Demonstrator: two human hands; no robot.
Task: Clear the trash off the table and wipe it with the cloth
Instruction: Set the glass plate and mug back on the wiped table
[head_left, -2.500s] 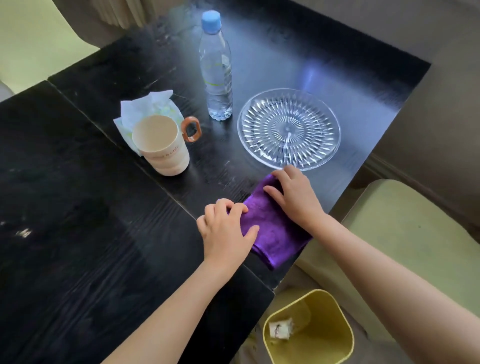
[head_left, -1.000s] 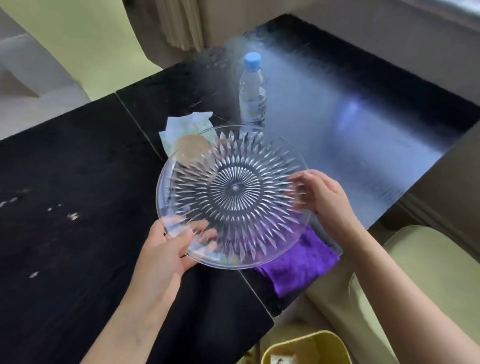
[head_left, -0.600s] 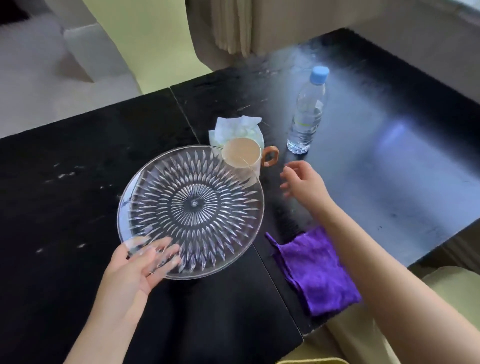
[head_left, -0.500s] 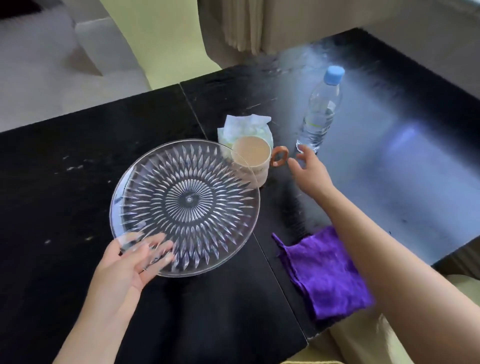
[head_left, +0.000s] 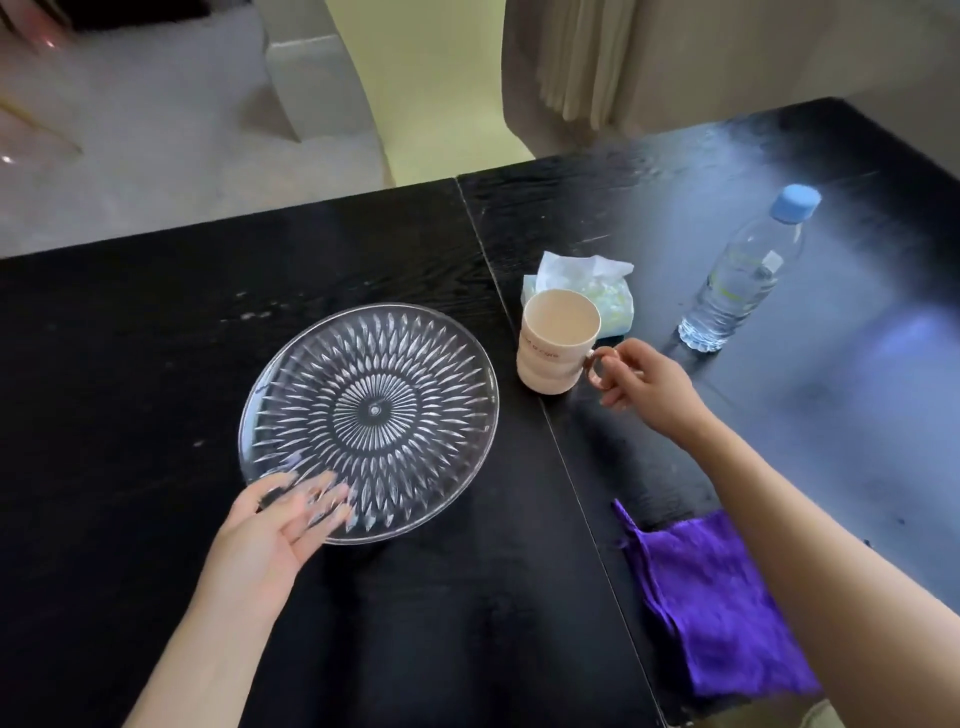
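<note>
Gripping the mug's (head_left: 558, 347) handle, the right hand (head_left: 652, 391) has its fingers pinched closed around the ring. At nine o'clock from the mug, the left hand (head_left: 270, 535) lies open, fingers under the glass plate's (head_left: 369, 418) near rim. The purple cloth (head_left: 711, 603) lies at five o'clock on the black surface (head_left: 130, 364); crumpled tissue (head_left: 582, 283) sits just behind the mug, bottle (head_left: 743, 275) at two.

Purple cloth (head_left: 722, 603) lies crumpled at table (head_left: 156, 338) edge.
</note>
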